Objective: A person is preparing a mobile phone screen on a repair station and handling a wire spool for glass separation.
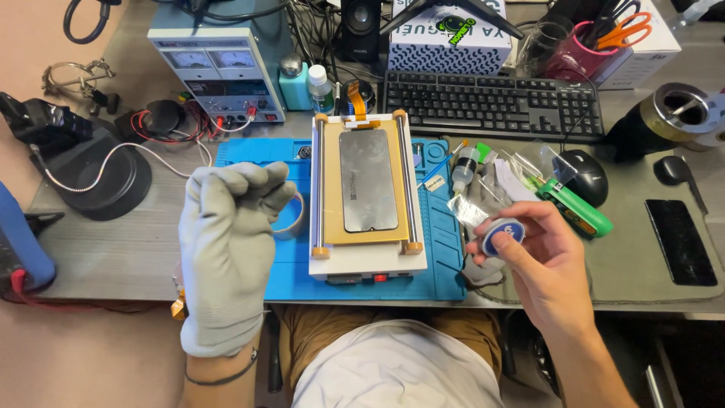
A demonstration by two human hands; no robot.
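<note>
My left hand wears a grey glove and is curled into a fist above the left part of the blue work mat; nothing shows between its fingers. My bare right hand pinches a small round blue-and-white spool over the mat's right edge. Between the hands stands a white heating plate machine with a dark phone screen lying flat on its gold bed. A tape roll is partly hidden behind the gloved fingers.
Behind the mat are a bench power supply, a black keyboard and a pink cup with scissors. To the right lie a small bottle, a green tool, a mouse and a black phone.
</note>
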